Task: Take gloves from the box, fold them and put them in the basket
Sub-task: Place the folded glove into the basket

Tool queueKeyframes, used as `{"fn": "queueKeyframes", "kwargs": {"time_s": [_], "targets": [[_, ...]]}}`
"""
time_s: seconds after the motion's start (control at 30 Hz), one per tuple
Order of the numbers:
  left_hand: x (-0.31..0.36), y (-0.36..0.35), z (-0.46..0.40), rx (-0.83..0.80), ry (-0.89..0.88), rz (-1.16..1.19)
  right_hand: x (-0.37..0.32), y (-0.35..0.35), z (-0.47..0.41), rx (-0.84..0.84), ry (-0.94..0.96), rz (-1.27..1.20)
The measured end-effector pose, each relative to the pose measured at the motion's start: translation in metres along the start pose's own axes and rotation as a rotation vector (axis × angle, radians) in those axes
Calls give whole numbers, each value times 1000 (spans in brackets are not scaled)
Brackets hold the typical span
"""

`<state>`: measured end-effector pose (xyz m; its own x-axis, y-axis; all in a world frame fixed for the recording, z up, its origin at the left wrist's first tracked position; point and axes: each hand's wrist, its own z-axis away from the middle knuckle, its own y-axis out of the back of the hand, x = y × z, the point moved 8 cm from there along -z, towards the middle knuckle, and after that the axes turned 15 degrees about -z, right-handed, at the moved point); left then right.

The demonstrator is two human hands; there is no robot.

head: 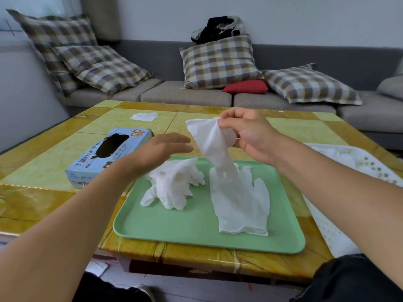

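Glove point(214, 140) in right hand point(250, 131) pinch

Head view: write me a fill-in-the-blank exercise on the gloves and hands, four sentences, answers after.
1. The right hand pinches a white ____ by its cuff.
2. The left hand hovers with straight fingers and holds ____.
3. The loose glove pile lies on the ____ tray.
4. The glove box sits to the ____ of the tray.

Missing words: glove; nothing; green; left
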<state>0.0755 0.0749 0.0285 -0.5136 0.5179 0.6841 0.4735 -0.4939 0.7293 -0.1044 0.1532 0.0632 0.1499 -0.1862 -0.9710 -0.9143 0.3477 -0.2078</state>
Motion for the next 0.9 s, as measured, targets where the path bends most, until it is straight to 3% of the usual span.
{"fn": "queueKeyframes", "kwargs": {"time_s": [0.1,0.23,0.33,0.4,0.67,0.83,0.9], "targets": [[40,-23,0,-46,-74,329,-7,0,9,-36,75,79],[56,-25,-9,186,-55,550,-27,17,19,0,155,50],[67,-26,-14,166,-86,726,-12,17,33,-155,-198,-265],[81,-34,-14,86,-116,794,1,15,52,-260,-422,-271],[89,-66,-17,-82,56,727,10,53,63,-124,-502,-171],[59,-80,-41,41,251,482,33,76,47,41,-453,-22],[61,-77,-50,93,234,472,27,84,38,132,-368,20]]}}
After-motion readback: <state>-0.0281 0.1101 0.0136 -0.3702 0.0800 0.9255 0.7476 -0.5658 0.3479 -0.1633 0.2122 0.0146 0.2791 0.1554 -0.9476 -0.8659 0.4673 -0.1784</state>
